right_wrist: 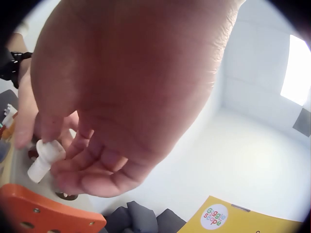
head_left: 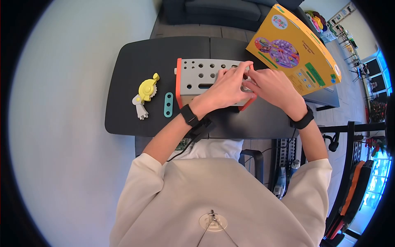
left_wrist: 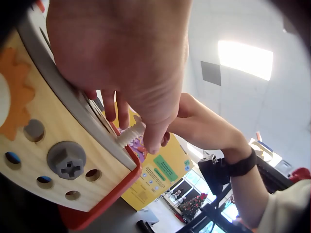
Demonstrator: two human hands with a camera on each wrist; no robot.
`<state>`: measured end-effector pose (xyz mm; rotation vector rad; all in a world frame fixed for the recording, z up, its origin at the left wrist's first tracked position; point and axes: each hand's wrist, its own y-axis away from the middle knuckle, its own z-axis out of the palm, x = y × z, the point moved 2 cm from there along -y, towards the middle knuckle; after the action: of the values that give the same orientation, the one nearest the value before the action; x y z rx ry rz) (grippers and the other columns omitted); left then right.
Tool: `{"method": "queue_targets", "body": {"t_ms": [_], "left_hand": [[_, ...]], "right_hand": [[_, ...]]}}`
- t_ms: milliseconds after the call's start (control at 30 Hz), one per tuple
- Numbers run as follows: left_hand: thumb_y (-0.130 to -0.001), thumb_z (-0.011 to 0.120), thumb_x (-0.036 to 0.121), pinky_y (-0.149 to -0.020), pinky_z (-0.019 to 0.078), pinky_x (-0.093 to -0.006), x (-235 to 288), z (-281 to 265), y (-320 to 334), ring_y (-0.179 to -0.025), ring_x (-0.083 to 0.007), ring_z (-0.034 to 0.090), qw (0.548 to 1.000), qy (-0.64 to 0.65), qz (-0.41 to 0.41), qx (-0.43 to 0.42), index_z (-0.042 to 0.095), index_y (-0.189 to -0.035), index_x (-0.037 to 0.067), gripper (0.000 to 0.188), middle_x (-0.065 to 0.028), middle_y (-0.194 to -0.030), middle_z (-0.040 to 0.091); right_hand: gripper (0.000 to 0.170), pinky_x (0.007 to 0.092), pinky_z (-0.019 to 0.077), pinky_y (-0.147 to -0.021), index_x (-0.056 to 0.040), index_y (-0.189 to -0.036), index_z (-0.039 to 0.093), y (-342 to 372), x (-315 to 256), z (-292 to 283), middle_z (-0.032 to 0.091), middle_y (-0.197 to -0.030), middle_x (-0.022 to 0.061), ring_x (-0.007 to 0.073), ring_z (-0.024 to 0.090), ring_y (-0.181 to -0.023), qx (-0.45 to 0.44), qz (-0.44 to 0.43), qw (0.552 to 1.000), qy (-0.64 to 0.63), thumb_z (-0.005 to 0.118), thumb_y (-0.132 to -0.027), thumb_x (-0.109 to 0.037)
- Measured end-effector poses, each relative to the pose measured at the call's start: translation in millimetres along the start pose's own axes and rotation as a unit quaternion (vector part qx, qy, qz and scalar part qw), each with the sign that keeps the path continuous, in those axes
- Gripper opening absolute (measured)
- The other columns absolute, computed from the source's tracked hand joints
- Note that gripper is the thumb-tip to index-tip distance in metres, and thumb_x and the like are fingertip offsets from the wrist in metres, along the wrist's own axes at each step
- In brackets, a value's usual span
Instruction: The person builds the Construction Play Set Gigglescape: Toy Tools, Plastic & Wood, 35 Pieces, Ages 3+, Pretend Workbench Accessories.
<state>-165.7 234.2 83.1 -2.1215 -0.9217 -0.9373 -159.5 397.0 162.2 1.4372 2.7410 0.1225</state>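
Observation:
A toy workbench [head_left: 193, 76] with a grey perforated top and orange-red ends stands on the dark table. Both hands meet over its right end. My right hand [head_left: 273, 84] pinches a white plastic toy screw [right_wrist: 46, 158] between thumb and fingers, its shank tilted close over the grey top. My left hand [head_left: 228, 87] reaches across the top from the left, fingers loosely extended, its thumb close beside the screw in the left wrist view. A grey bolt head [left_wrist: 67, 160] sits in the wooden side panel, near an orange gear [left_wrist: 14, 92].
Left of the workbench lie a teal three-hole strip [head_left: 168, 104] and a yellow toy saw piece [head_left: 147, 90] with a light grey part [head_left: 140, 108]. A large yellow box [head_left: 294, 49] stands at the right, close to the right hand. A sofa [head_left: 222, 12] is behind the table.

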Motion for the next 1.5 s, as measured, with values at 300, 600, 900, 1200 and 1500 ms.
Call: {"method": "queue_targets", "body": {"t_ms": [300,600,900,1200,1500], "left_hand": [[-0.098,0.077,0.033,-0.13,0.0125,-0.0627,-15,-2,2,-0.143,-0.0393,0.055,0.999,0.018,-0.011,-0.026,0.027,-0.16,0.011,0.083,-0.0211,-0.145,0.06],[-0.097,0.074,0.02,-0.13,0.0137,-0.0615,-11,0,1,-0.145,-0.0414,0.05,1.0,0.006,-0.01,-0.017,0.023,-0.163,0.009,0.084,-0.024,-0.151,0.055],[-0.095,0.073,0.012,-0.129,0.0191,-0.0593,-10,-1,4,-0.148,-0.0419,0.046,0.999,0.036,0.015,0.005,0.02,-0.165,0.012,0.088,-0.0231,-0.155,0.052],[-0.09,0.073,0.01,-0.128,0.0211,-0.0603,-19,-5,3,-0.147,-0.0436,0.046,0.998,0.057,0.002,-0.003,0.017,-0.167,0.012,0.095,-0.0206,-0.157,0.051],[-0.09,0.074,0.01,-0.129,0.0198,-0.056,-14,4,4,-0.147,-0.0424,0.046,0.998,0.017,0.01,0.055,0.02,-0.166,0.009,0.094,-0.0222,-0.156,0.052]], "right_hand": [[0.024,0.046,0.0555,-0.066,-0.0096,-0.119,0.06,17,9,2,0.07,-0.079,0.0126,0.039,0.071,-0.075,0.114,-0.079,0.989,-0.049,0.066,-0.102,-0.025],[0.027,0.0491,0.0548,-0.065,-0.0126,-0.128,0.059,6,8,4,0.067,-0.074,0.0089,0.0388,0.07,-0.072,0.015,-0.012,0.998,0.058,0.064,-0.102,-0.022],[0.024,0.0467,0.055,-0.066,-0.0064,-0.115,0.058,-1,11,12,0.071,-0.091,0.0135,0.0368,0.072,-0.078,0.0,-0.036,0.999,0.018,0.064,-0.104,-0.026],[0.039,0.0465,0.0533,-0.058,-0.0037,-0.084,0.065,9,7,9,0.065,-0.064,0.0122,0.0386,0.069,-0.062,0.137,-0.081,0.984,-0.079,0.061,-0.107,-0.035],[0.026,0.046,0.054,-0.062,-0.0055,-0.106,0.059,7,7,15,0.068,-0.075,0.0154,0.0371,0.07,-0.069,0.015,-0.018,0.998,0.061,0.06,-0.107,-0.032]]}}
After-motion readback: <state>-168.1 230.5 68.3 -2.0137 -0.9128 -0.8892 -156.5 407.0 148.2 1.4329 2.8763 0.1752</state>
